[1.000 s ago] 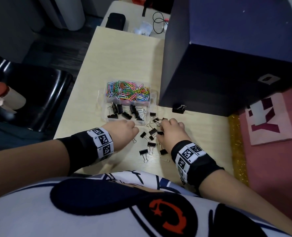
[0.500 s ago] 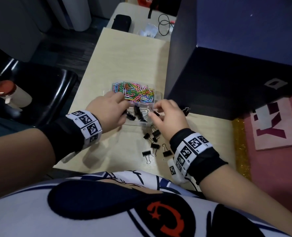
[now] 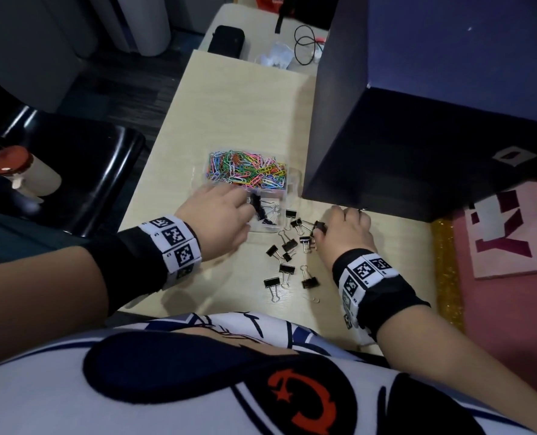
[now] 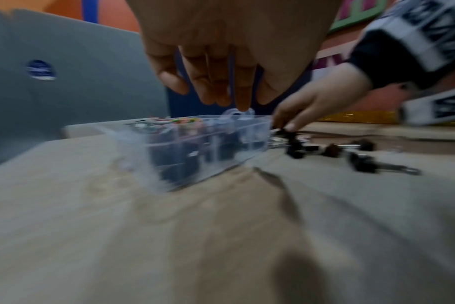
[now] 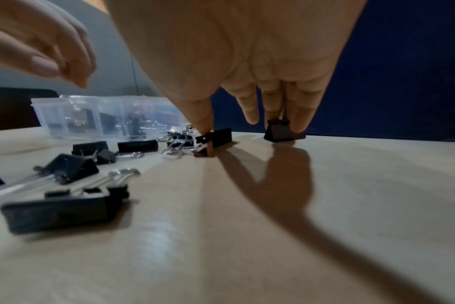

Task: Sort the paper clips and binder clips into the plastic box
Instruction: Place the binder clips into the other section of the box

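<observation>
A clear plastic box (image 3: 293,182) sits mid-table with coloured paper clips (image 3: 248,169) in its far compartment and black binder clips (image 3: 265,211) in the near one. My left hand (image 3: 220,211) hovers over the near compartment, fingers hanging loose and empty (image 4: 221,98). Several loose binder clips (image 3: 287,246) lie to the right of the box. My right hand (image 3: 345,227) has two fingers pinching a standing binder clip (image 5: 283,131) by the dark box. Its thumb rests on another clip (image 5: 212,140). One bare paper clip (image 3: 312,298) lies near the front edge.
A big dark blue box (image 3: 418,136) stands right behind my right hand. Right of the table lies a pink mat (image 3: 512,293). A black chair (image 3: 72,171) with a bottle (image 3: 25,174) is on the left. A black case (image 3: 226,42) and cable (image 3: 305,45) lie far back.
Both hands rose from the loose clips to the box. Now my right hand has swung right to the clip by the dark box. My left hand stays over the box.
</observation>
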